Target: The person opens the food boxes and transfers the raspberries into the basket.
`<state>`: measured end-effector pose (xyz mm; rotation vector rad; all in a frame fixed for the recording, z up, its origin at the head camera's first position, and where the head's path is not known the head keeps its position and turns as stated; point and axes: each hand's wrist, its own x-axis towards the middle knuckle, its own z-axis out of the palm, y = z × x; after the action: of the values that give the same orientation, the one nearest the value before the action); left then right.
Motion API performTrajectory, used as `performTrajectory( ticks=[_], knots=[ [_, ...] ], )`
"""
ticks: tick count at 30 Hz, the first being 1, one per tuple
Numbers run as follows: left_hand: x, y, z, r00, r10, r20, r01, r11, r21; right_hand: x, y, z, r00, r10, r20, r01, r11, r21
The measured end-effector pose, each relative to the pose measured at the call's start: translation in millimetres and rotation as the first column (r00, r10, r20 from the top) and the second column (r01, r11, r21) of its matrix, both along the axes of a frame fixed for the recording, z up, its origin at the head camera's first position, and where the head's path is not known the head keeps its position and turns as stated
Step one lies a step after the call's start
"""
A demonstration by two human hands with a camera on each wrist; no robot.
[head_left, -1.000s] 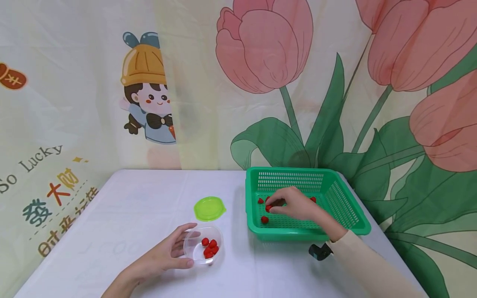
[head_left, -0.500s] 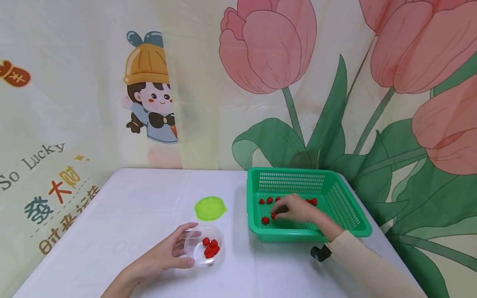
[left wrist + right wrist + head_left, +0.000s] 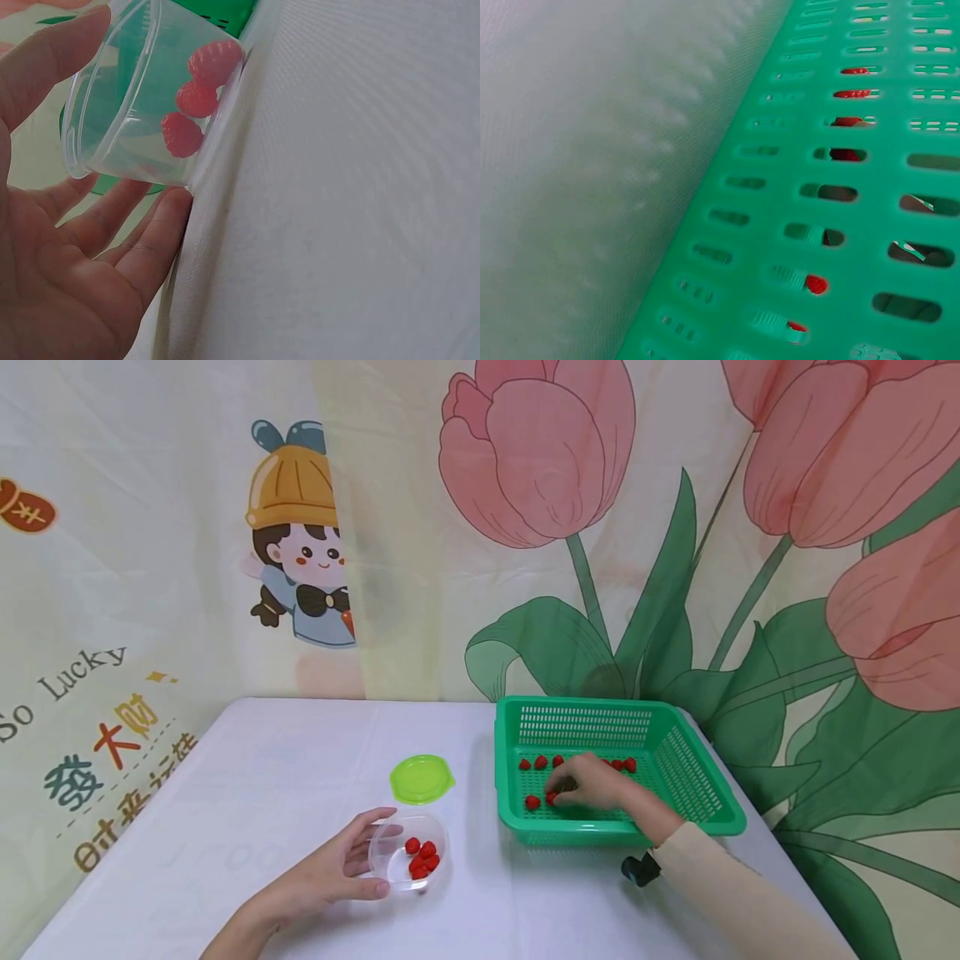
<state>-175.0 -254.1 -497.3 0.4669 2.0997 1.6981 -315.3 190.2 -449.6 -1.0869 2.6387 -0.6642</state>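
My left hand (image 3: 330, 868) holds a clear plastic cup (image 3: 390, 860) on the table, thumb on the near side and fingers round the far side. Several red raspberries (image 3: 426, 850) lie in its bottom; the left wrist view shows some raspberries (image 3: 196, 99) through the wall. My right hand (image 3: 596, 783) reaches down into a green basket (image 3: 585, 837). Its thumb and forefinger pinch a raspberry (image 3: 551, 798) low over the basket floor. Beside it lies another raspberry (image 3: 532, 802). In the right wrist view, the slotted basket wall (image 3: 780, 217) hides most of that hand.
A bright green lid (image 3: 422, 779) lies flat behind the cup, left of the basket. More raspberries (image 3: 541, 762) sit in a row toward the basket's back, partly behind the right hand. A white cloth (image 3: 300, 760) covers the table; a printed curtain (image 3: 405, 527) hangs behind.
My right hand has shifted slightly right and nearer me inside the basket, its pinched raspberry with it, uncovering berries in the back row. The left hand and cup have stayed put.
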Motion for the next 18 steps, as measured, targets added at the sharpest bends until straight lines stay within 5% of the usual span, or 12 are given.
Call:
performTrajectory(
  ticks=[18],
  knots=[
    [1.5, 0.2, 0.9, 1.0, -0.008, -0.015, 0.008, 1.0, -0.001, 3.2, -1.6, 1.0, 0.999, -0.012, 0.049, 0.012, 1.0, 0.013]
  ],
)
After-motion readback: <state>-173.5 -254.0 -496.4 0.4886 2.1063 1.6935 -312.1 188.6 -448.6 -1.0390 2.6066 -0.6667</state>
